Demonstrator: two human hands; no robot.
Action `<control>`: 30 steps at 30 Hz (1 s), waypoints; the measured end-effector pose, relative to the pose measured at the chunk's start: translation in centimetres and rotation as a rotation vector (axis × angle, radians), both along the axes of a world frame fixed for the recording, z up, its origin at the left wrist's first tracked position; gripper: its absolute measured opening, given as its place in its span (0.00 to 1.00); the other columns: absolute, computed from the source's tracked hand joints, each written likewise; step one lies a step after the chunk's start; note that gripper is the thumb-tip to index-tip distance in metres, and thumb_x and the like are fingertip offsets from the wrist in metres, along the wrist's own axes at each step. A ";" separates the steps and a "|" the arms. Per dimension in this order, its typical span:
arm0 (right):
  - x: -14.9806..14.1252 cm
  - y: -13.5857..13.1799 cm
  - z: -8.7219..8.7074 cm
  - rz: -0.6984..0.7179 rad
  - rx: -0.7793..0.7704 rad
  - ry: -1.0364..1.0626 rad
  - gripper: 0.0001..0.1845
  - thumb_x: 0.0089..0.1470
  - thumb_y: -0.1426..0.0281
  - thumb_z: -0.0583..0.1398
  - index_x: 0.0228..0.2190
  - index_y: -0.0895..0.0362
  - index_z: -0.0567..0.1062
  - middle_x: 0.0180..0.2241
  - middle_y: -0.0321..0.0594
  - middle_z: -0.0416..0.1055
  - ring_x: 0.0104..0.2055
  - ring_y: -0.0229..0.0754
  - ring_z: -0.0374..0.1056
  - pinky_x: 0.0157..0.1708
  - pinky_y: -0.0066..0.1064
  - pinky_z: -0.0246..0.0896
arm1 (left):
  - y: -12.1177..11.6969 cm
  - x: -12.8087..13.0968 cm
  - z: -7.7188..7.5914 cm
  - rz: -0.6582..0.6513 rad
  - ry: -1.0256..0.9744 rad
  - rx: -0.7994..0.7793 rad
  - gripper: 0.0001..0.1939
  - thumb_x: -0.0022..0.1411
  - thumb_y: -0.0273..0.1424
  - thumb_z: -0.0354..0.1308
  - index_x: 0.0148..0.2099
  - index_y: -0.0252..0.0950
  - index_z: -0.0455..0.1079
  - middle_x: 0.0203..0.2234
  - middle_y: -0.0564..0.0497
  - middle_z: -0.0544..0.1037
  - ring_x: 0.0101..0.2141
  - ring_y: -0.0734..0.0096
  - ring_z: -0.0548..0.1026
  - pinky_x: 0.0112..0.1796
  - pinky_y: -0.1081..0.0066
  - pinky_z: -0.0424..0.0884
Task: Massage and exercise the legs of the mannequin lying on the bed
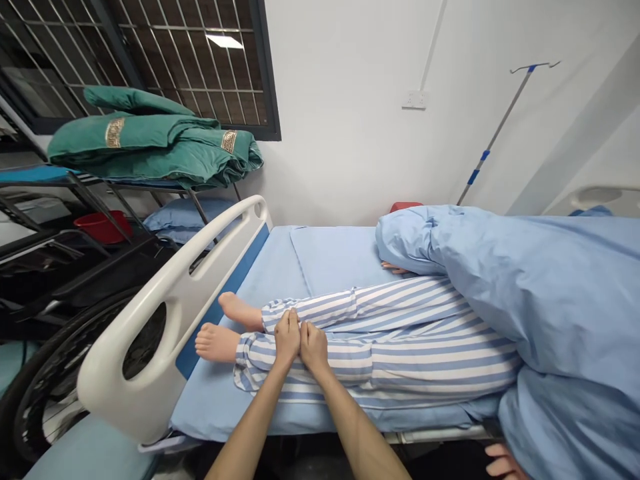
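Note:
A figure in blue-and-white striped trousers [420, 367] lies on the bed, its bare, smooth feet [217, 343] towards the footboard. It looks like a manikin, but I cannot be sure. My left hand [287, 339] is closed on the nearer trouser leg at the shin, a little above the ankle. Right beside it, my right hand [314, 345] is closed on the same leg, the thumbs almost touching. The fingertips of both hands curl out of sight, so how much cloth or leg they grip is hidden. A light blue quilt [545, 287] covers the upper body.
A white-and-blue footboard [185, 267] rises at the left, with a wheelchair wheel [30, 400] beyond it. Folded green bedding [155, 143] lies on a rack under the barred window. An IV pole [493, 143] stands behind the bed. Fingers [503, 460] show below the quilt.

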State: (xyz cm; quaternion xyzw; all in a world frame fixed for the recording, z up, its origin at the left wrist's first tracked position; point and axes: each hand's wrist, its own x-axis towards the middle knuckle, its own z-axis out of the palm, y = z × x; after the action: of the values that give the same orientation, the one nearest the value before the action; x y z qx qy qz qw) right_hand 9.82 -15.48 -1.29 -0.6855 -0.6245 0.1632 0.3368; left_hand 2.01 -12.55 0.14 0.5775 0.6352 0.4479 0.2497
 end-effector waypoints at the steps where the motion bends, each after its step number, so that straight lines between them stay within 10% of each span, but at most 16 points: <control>1: 0.2 0.0 0.0 -0.009 0.008 0.026 0.24 0.67 0.67 0.44 0.29 0.57 0.76 0.27 0.42 0.77 0.28 0.39 0.69 0.28 0.30 0.45 | -0.1 0.3 0.0 -0.010 -0.017 0.008 0.19 0.69 0.38 0.40 0.27 0.39 0.59 0.21 0.52 0.70 0.27 0.70 0.69 0.32 0.73 0.63; 15: 2.1 -1.1 1.9 0.057 0.091 -0.013 0.24 0.67 0.65 0.45 0.28 0.56 0.75 0.25 0.40 0.75 0.27 0.38 0.67 0.28 0.29 0.46 | -1.7 1.5 -2.3 -0.006 0.580 -0.203 0.12 0.69 0.33 0.47 0.44 0.36 0.72 0.31 0.46 0.78 0.31 0.67 0.73 0.29 0.72 0.53; 30: 3.5 -0.8 -0.1 -0.029 0.099 0.259 0.28 0.66 0.61 0.41 0.23 0.56 0.71 0.23 0.40 0.72 0.26 0.39 0.65 0.28 0.28 0.50 | -1.0 4.3 -0.6 -0.038 0.104 -0.069 0.17 0.67 0.34 0.44 0.25 0.38 0.61 0.20 0.52 0.69 0.24 0.72 0.67 0.31 0.72 0.60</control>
State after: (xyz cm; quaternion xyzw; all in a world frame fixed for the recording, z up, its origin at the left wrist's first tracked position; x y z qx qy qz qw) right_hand 13.35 -16.30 -1.40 -0.6501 -0.5733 0.2143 0.4503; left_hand 6.29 -13.51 -0.45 0.6029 0.6514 0.3903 0.2448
